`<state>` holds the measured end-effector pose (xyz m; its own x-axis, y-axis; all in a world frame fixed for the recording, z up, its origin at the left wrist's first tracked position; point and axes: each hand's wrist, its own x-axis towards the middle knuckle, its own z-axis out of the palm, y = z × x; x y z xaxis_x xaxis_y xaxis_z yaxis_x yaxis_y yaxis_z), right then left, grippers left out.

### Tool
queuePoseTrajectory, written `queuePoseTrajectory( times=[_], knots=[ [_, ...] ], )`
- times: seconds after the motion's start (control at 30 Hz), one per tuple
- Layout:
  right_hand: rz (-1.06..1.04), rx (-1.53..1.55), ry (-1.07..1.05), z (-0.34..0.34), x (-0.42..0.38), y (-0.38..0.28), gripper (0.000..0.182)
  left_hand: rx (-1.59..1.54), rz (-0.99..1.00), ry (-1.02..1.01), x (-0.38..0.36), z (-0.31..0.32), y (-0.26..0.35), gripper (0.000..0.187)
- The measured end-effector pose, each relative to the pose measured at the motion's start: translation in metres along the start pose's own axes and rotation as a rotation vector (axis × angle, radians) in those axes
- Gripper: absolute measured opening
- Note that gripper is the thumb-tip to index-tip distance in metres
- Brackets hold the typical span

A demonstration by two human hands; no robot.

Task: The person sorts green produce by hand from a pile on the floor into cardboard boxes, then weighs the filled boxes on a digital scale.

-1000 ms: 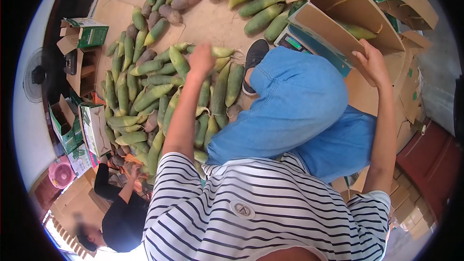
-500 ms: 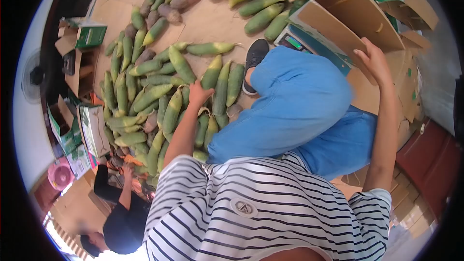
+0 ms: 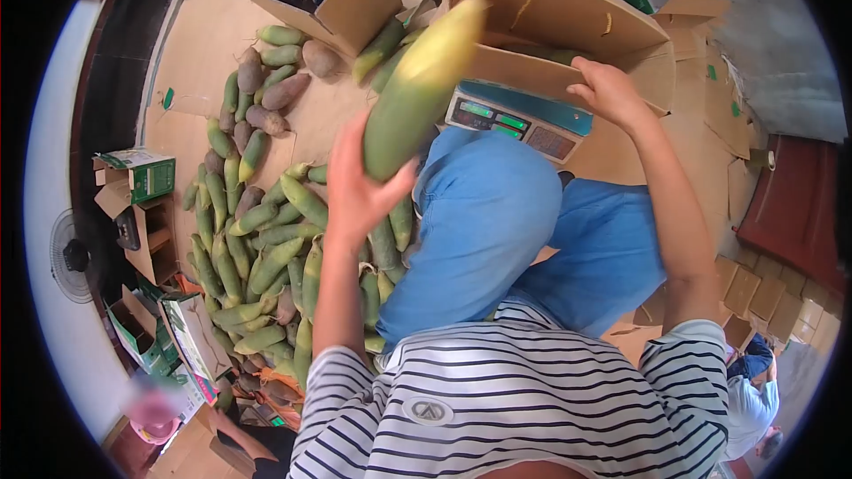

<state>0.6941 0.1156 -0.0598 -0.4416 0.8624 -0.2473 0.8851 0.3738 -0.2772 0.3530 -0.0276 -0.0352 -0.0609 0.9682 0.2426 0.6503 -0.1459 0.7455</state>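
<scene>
Item: one green-and-yellow radish (image 3: 410,111), held in the left hand (image 3: 359,186) and raised above the floor between the heap and the open carton. Its broad green end is clasped near the palm, fingers on one side and thumb on the other. The long axis is tilted: from the hand it is directed forward and to the right, and the tapered yellow end, finished with a thin root, is pointed across the carton's near left corner in this view. The tip is blurred.

Right hand (image 3: 612,93): placed at the near edge of the open carton (image 3: 568,22), thumb spread from the fingers; whether the edge is pinched cannot be told. Yellow cord loops are fixed to the carton's inner wall.

Scale (image 3: 524,121): set just beside the carton's near side, green displays lit, keypad turned toward the knees.

Heap of radishes (image 3: 275,257): spread at the left, green pieces laid at varied angles. Purplish-brown roots (image 3: 284,91): scattered farther forward, near a second carton (image 3: 368,11) in which dark objects are contained.
</scene>
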Motion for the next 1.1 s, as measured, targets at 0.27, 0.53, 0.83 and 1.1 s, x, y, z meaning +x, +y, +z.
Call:
queuePoseTrajectory(
  times=[0.27,0.53,0.83,1.1],
  knots=[
    [-0.009,0.009,0.037,0.005,-0.003,0.004,0.027,0.059,0.406,-0.011,0.096,0.062,0.05,0.056],
    [-0.048,0.083,0.088,0.006,0.0,0.013,0.042,0.594,-0.418,-0.416,-0.134,0.02,-0.144,0.053],
    [0.001,0.158,0.05,0.004,0.003,0.007,0.04,1.13,-0.621,-0.305,-0.313,-0.048,-0.211,0.051],
    [0.009,0.191,-0.038,0.004,0.009,0.011,0.044,0.953,-1.076,-0.382,-0.301,-0.076,-0.22,0.058]
  ],
)
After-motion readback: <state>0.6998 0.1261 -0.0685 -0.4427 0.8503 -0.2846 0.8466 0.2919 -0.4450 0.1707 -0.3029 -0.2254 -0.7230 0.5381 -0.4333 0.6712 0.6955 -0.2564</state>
